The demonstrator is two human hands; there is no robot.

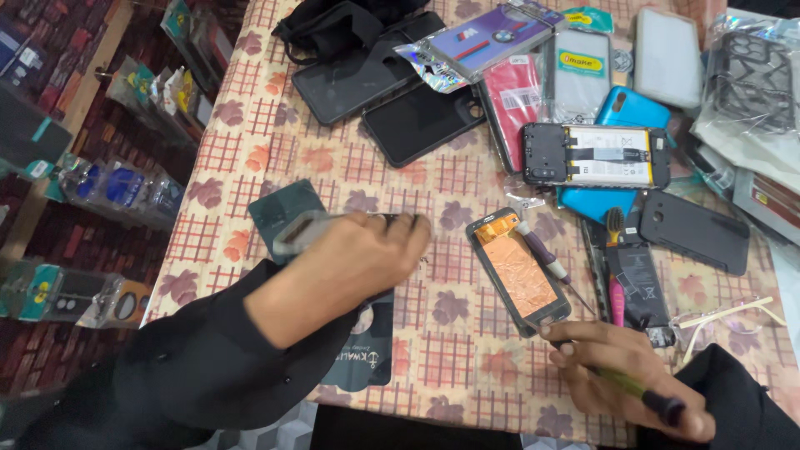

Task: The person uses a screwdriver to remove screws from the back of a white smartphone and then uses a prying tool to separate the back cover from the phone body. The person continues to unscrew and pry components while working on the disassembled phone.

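You are gripping a green-handled screwdriver [642, 392] in your right hand [625, 375], steadying the copper-backed phone frame [518, 271], your left hand [358, 258] reaching flat, ready to pry next

A person in dark sleeves works at a table [250, 125] covered in a red-checked, leaf-patterned cloth. The left hand [350, 258] lies over a blurred grey phone part [302, 230] at centre left, on a dark green card [287, 208]. The right hand [621, 371], near right, grips a green-handled tool [642, 392] beside an opened phone with copper-coloured backing [518, 271]. A purple-handled screwdriver [546, 257] rests across it. Farther off lie black phone cases [392, 92], a blue case [629, 108] and an open handset showing its battery [596, 156].
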